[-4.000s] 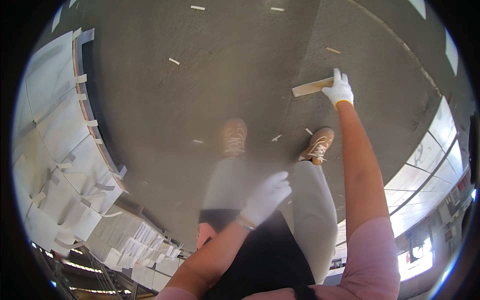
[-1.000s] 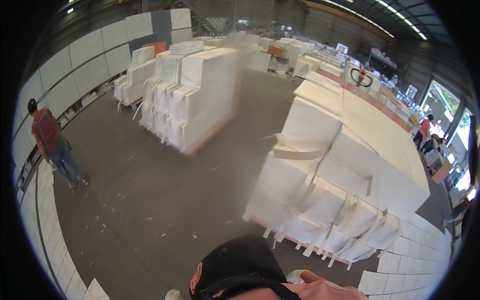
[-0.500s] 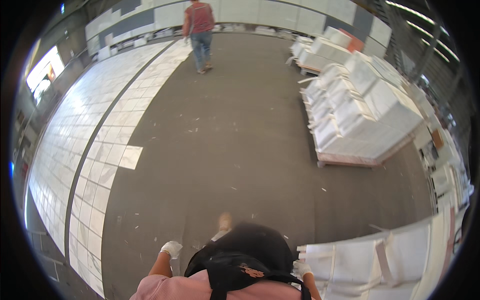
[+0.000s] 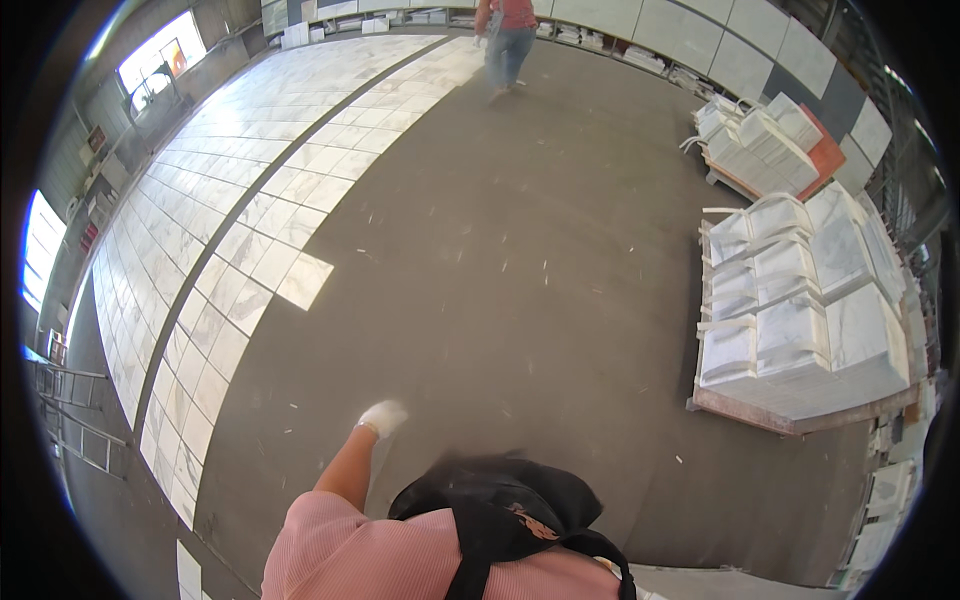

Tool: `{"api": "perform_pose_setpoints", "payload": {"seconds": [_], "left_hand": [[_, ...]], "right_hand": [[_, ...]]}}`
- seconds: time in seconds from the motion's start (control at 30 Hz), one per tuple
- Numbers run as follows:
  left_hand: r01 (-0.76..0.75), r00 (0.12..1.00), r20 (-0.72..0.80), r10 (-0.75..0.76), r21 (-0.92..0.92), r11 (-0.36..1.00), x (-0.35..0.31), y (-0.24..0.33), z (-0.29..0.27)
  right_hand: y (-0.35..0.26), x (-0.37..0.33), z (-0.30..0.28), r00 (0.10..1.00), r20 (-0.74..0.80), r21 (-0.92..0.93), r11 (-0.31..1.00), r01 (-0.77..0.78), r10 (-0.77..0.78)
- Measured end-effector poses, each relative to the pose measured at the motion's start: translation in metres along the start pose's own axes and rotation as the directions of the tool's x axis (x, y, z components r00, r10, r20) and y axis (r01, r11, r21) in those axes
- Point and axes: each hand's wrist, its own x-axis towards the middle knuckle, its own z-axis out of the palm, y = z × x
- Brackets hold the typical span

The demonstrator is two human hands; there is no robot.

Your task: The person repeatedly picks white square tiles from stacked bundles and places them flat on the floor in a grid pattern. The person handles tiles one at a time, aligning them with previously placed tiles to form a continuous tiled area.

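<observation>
My left hand (image 4: 384, 418), in a white glove, hangs out ahead of my body above the grey-brown floor (image 4: 470, 330). It is smeared by motion, so its fingers cannot be made out, and I see nothing in it. My right hand is out of sight beside my body. Nearest to the left hand are rows of white, grey-veined marble tiles (image 4: 222, 345) laid on the floor to the left. A single tile (image 4: 304, 281) juts out from their edge.
Strapped stacks of white tiles (image 4: 790, 340) stand on a pallet (image 4: 770, 418) at right, with another tile stack (image 4: 765, 150) behind. Far ahead is a person (image 4: 512, 45) in a red top and jeans. Metal frames (image 4: 85, 425) stand at left; large panels (image 4: 690, 40) line the far wall.
My view has turned left and moved forward. The near right tile stack has mostly left the picture, and my right hand with it. My left hand has swung forward. The person ahead is farther off.
</observation>
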Motion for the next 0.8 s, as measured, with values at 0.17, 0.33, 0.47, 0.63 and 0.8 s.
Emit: {"api": "perform_pose_setpoints", "payload": {"seconds": [0.17,0.33,0.47,0.63,0.8], "left_hand": [[0.176,0.979,-0.012,-0.204,-0.462,0.869,0.125,0.038,-0.023],[-0.284,0.954,-0.019,0.3,0.269,0.92,0.189,0.059,-0.002],[-0.413,0.834,0.53,0.152,0.417,0.81,0.21,0.096,-0.015],[-0.232,0.957,0.235,0.168,0.277,0.932,0.233,0.118,-0.034],[-0.229,0.919,0.388,0.065,0.393,0.891,0.309,0.134,-0.048]], "right_hand": [[0.0,0.073,-0.076,0.878,0.204,0.423,0.771,-0.477,0.432],[0.025,0.156,-0.163,0.868,0.246,0.339,0.8,-0.494,0.431],[0.051,0.216,-0.251,0.944,0.246,-0.116,0.973,-0.197,0.22],[0.042,0.303,-0.406,0.871,0.283,0.647,0.59,-0.482,0.402],[0.012,0.378,-0.517,0.912,0.064,0.915,0.342,-0.216,0.405]]}}
